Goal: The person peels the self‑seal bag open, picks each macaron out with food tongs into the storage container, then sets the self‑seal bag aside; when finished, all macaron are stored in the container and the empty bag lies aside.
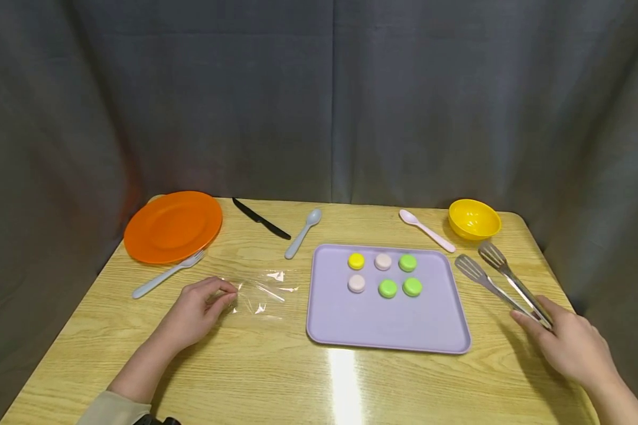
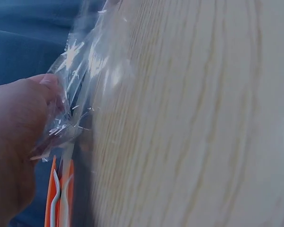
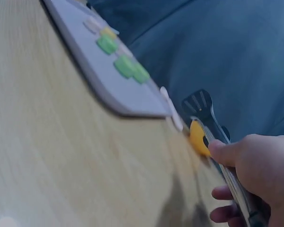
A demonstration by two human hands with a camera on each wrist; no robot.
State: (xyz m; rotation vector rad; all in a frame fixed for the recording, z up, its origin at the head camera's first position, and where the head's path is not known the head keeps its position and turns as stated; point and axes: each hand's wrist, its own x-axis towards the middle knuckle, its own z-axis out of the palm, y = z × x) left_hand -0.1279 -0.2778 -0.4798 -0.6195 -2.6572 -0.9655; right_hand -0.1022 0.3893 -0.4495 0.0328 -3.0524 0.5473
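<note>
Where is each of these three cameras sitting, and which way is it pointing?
Head: worn on the person's head, looking forward and down at the table, tray, plate and bowl; both hands and forearms show.
Left wrist: low by the left hand, looking along the tabletop at the clear bag its fingers pinch.
Right wrist: low by the right hand, looking across the table at the tongs it grips.
Shared: head and right wrist both show the tray, bowl and tongs; head and left wrist both show the bag.

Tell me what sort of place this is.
Probably a staged tabletop set, not a real kitchen: a small wooden table backed by a grey curtain, with toy-like plastic tableware such as the orange plate and a lilac tray of coloured macarons.
</note>
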